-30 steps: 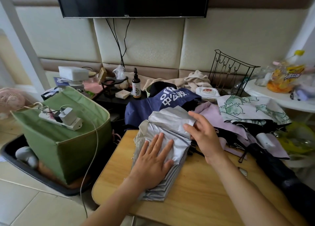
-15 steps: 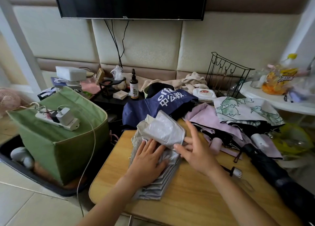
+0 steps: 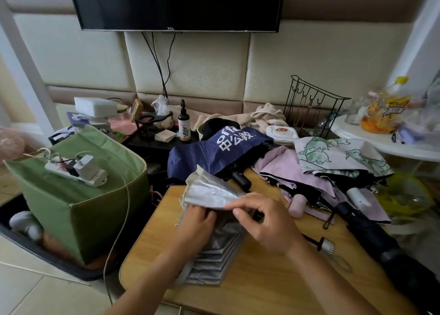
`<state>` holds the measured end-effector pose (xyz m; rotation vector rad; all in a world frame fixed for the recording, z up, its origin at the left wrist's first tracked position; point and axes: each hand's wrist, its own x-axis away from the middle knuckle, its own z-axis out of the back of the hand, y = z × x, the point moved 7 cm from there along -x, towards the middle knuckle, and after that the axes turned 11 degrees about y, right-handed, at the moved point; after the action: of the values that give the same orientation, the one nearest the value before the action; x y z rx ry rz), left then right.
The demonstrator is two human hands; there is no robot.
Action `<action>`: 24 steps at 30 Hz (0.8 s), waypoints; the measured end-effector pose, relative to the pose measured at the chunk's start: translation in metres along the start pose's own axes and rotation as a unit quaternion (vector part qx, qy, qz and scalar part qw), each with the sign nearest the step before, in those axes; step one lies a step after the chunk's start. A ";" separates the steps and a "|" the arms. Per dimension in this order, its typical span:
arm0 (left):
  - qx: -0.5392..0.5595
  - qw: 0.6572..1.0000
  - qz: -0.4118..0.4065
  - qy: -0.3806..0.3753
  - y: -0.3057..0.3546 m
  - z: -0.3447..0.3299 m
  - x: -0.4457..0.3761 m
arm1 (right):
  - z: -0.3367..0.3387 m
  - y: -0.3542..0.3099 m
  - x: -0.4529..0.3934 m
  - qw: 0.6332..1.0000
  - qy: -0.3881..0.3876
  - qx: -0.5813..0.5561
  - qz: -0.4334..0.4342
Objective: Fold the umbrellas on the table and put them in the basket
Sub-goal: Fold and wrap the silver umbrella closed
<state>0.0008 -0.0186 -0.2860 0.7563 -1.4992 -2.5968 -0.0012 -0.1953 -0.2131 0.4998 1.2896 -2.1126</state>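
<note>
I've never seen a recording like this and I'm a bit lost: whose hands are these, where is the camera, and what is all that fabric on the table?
There is no machine here. A person wears one wide-angle camera on the head, looking forward and down, so you see their own two bare arms reaching in from below. The fabric heaps on the wooden table are umbrellas to be folded: a silver-grey umbrella at the front, then a navy umbrella with white lettering, a pink umbrella, a leaf-print umbrella and a black umbrella on the right. Both hands are working on the silver-grey one: the left hand grips its gathered cloth, and the right hand pinches a flap with curled fingers. The green basket stands on the left, with a power strip lying across its top.
</note>
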 end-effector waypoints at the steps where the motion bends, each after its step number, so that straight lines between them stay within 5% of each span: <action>1: 0.027 0.999 0.028 0.002 0.001 0.002 -0.002 | 0.003 -0.003 0.000 1.000 0.013 -0.007 -0.004; 5: -0.062 0.998 -0.004 -0.022 0.004 0.004 0.000 | 0.019 -0.005 -0.006 0.993 0.110 -0.018 -0.026; 12: -0.209 0.968 -0.121 -0.068 0.005 -0.010 0.018 | 0.023 0.033 -0.014 0.959 0.186 -0.046 -0.210; 16: -0.313 0.928 -0.171 -0.111 0.001 -0.021 0.033 | 0.034 0.050 -0.020 0.934 0.249 -0.038 -0.252; 24: -0.354 0.905 -0.207 -0.115 0.001 -0.025 0.040 | 0.039 0.072 -0.048 0.874 0.314 -0.149 -0.339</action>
<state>-0.0241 -0.0508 -0.3109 0.7371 -0.3184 -3.2864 0.0824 -0.2407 -0.2146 0.7018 2.4132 -2.2924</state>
